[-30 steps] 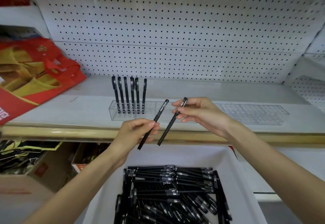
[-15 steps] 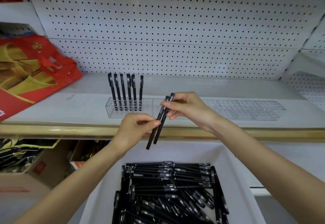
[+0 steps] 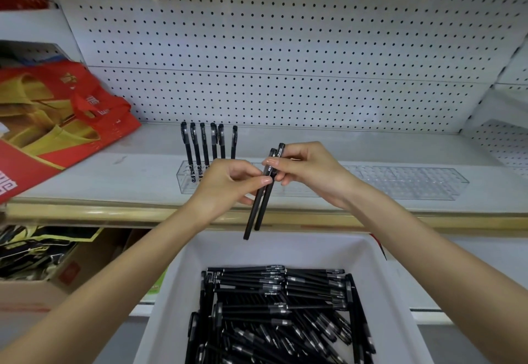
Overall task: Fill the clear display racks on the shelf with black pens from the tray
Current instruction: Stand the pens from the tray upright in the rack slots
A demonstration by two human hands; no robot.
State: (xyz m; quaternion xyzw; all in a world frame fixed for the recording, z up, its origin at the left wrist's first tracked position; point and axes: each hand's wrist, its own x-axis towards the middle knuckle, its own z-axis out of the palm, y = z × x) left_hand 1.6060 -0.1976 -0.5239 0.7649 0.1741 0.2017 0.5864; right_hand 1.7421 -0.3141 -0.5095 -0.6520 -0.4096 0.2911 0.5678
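Left hand (image 3: 225, 183) and right hand (image 3: 308, 169) both pinch two pens (image 3: 258, 206), side by side and touching, caps up, in front of the shelf (image 3: 143, 169) edge and above the tray (image 3: 400, 292), near the rack (image 3: 400, 183) where six pens (image 3: 205, 146) stand at its left end. Risk: a fingertip pinch on two slick barrels, so one could slip into the tray, or miss its hole and knock the standing row. Can't tell which hand carries which pen where fingers overlap; rack holes barely show through clear plastic, and the tray's near end is cut off.
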